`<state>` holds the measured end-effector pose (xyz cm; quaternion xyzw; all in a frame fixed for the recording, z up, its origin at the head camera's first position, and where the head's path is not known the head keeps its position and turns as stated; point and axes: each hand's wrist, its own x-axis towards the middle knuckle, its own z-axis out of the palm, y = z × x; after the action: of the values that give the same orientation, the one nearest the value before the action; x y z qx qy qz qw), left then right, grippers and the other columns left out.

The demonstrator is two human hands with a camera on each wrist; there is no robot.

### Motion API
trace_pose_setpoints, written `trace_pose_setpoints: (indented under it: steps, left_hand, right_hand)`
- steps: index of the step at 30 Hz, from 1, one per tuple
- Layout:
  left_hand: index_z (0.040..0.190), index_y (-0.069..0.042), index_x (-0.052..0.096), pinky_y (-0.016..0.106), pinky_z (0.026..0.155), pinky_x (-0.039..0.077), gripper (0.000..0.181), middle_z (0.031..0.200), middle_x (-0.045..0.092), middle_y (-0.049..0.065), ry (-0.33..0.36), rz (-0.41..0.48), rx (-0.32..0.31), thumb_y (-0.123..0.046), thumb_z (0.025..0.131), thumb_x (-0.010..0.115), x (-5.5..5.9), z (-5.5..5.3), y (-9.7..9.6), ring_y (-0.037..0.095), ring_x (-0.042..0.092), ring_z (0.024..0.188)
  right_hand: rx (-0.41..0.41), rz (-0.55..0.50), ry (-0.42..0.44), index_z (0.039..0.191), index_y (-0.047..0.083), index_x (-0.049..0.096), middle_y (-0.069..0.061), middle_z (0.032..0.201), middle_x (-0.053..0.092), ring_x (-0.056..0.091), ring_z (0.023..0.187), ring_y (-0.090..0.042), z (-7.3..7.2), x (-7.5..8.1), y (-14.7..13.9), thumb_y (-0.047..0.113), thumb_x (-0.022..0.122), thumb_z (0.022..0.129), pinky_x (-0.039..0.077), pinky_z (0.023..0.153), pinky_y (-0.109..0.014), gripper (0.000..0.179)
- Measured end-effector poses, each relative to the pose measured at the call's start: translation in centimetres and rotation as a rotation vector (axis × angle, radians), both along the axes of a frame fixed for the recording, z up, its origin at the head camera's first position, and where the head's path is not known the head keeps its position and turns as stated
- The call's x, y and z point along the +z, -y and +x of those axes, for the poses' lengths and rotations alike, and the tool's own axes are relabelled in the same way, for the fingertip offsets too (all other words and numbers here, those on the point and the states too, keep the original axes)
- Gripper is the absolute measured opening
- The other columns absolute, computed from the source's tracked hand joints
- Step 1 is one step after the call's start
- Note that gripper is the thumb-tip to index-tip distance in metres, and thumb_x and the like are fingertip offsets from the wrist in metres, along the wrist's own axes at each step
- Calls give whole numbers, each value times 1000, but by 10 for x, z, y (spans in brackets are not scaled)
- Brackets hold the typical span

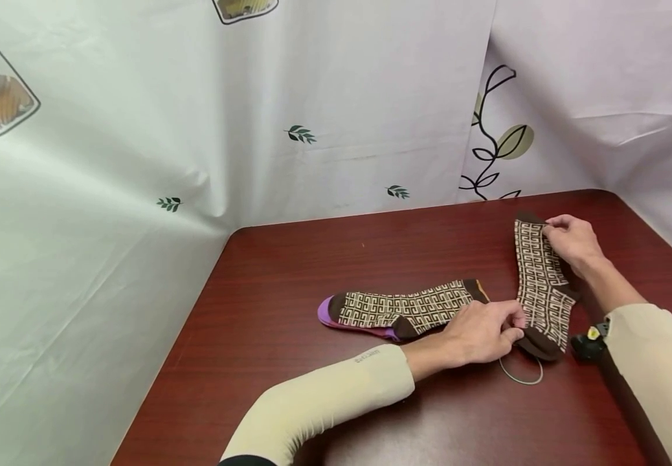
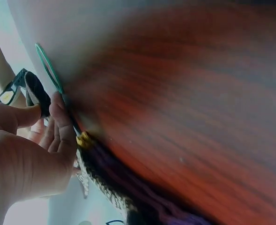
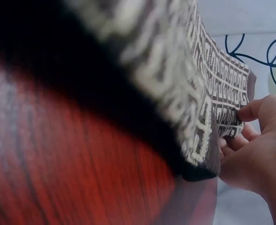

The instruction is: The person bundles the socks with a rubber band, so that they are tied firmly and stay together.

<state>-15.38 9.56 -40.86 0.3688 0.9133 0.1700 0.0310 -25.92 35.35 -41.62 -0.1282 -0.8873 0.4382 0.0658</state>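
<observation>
A brown sock (image 1: 540,278) with a cream maze pattern is stretched lengthwise between both hands at the right side of the table. My right hand (image 1: 573,243) pinches it near its dark cuff; the right wrist view shows the thumb on the patterned knit (image 3: 229,89). Down at the dark toe (image 2: 37,93), my left hand (image 1: 484,331) pinches the fabric between thumb and fingers. A matching sock (image 1: 400,309) lies flat to the left, over a purple item (image 1: 325,312) that sticks out past its toe. Below the held toe shows a thin pale green loop (image 1: 524,382).
The dark red wooden table (image 1: 266,278) meets a white printed cloth (image 1: 347,162) at its back and sides. A small black device (image 1: 592,343) sits at the right wrist, by the sleeve (image 1: 656,362).
</observation>
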Motion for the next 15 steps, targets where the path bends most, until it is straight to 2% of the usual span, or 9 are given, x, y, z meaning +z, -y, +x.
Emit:
trace_pose_setpoints:
  steps: [3,7,12,14,15]
  left_hand:
    - [99,-34,66,10,64,37,9,81,67,-30,26,36,-12,-34,101,74,2,-2,5,-16,49,68]
    - [101,-33,69,7,72,36,6,88,73,-28,64,101,-3,-33,101,75,2,-4,11,-21,52,73]
    - [104,-30,73,3,81,35,6,92,74,-26,92,185,-5,-28,101,76,0,-4,19,-26,52,77]
    - [105,-29,74,2,82,36,6,93,75,-24,91,210,-5,-26,100,77,-1,-4,23,-26,52,78]
    - [105,-29,74,2,82,36,6,94,75,-24,93,222,-2,-26,100,77,-1,-4,25,-26,52,78]
  right_hand:
    - [-11,-57,-10,137,-10,51,-29,128,54,51,93,-12,1,1,-2,26,46,108,43,71,-17,47]
    - [-20,-152,-21,130,-9,53,-14,118,52,49,87,-5,3,4,-4,25,48,108,45,67,-16,41]
    - [-39,-305,-34,117,7,58,8,101,52,50,83,-2,6,9,-6,21,53,106,47,67,-16,18]
    - [-35,-367,-55,110,15,62,14,94,52,50,79,-2,7,11,-5,16,56,105,46,65,-16,8]
    - [-31,-396,-68,105,19,64,16,90,53,49,76,-2,7,12,-4,13,58,104,45,63,-16,9]
